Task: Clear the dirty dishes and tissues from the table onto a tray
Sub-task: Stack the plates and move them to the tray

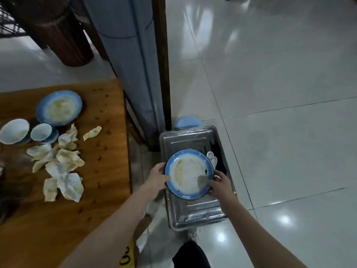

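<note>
Glossy pale grey floor tiles [270, 93] fill the right of the view; a brown wooden table [100, 190] occupies the left.

Item in hand: one round blue-rimmed white plate [188, 175], smeared with yellowish residue, is held over the middle of a rectangular stainless-steel tray [193, 215]. The tray is set low, just beside the table's right edge. Whether the plate already touches the tray floor cannot be told.

Left hand [157, 177]: closed on the plate's left rim, thumb laid on top, fingers hidden beneath.

Right hand [220, 182]: closed on the near right rim, thumb pressed onto the plate's face.

Already in tray: white ceramic spoons [211, 158], lying just beyond the plate's far right edge.

Remaining on table: a second soiled blue-rimmed plate [59, 108], two small white bowls [14, 130] [41, 131], and a heap of crumpled stained tissues [61, 165].

Handling note: the step is judged to be the setting-down. The plate is best kept level, lowered flat and clear of the spoons, and placed toward one end so that room is left for the other dishes. The fingers should be drawn out only once the weight is taken by the tray.
</note>
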`<act>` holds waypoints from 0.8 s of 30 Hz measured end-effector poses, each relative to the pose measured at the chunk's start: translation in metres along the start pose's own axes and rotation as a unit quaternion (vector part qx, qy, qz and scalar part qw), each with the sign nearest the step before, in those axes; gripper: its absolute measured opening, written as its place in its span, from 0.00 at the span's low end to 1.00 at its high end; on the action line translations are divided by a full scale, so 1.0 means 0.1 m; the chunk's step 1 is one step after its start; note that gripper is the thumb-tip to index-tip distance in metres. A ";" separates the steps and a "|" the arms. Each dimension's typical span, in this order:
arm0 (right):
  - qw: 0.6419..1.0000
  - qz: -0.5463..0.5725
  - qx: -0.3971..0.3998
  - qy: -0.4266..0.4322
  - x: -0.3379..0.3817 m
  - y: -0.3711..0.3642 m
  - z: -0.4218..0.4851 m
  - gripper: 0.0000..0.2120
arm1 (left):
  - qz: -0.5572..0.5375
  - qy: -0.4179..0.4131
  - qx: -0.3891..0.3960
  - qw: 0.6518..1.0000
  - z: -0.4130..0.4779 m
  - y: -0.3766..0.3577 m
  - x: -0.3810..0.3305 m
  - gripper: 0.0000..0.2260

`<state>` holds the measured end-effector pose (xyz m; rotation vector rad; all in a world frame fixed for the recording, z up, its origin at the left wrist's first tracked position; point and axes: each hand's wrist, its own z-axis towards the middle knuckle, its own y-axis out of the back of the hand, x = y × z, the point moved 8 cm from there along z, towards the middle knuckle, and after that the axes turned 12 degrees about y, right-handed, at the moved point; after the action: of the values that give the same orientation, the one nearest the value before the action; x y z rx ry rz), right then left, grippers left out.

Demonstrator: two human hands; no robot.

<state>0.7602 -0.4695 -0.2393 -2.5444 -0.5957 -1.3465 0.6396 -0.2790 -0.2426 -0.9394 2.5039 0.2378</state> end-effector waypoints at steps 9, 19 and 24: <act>0.998 0.003 0.029 -0.056 -0.78 0.17 0.71 0.13 | -0.005 0.048 -0.048 0.998 0.90 -0.22 0.52 0.26; 0.988 -0.104 0.096 -0.062 -1.32 0.19 1.54 0.18 | 0.003 0.078 -0.076 0.994 1.79 -0.32 0.83 0.26; 0.986 -0.117 0.096 -0.076 -1.55 0.23 1.77 0.20 | 0.046 0.084 -0.062 0.993 2.08 -0.37 0.92 0.25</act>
<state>0.8242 -0.4667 -0.4671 -2.4933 -1.0279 -1.1033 0.6765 -0.2958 -0.4695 -0.9286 2.7177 0.3601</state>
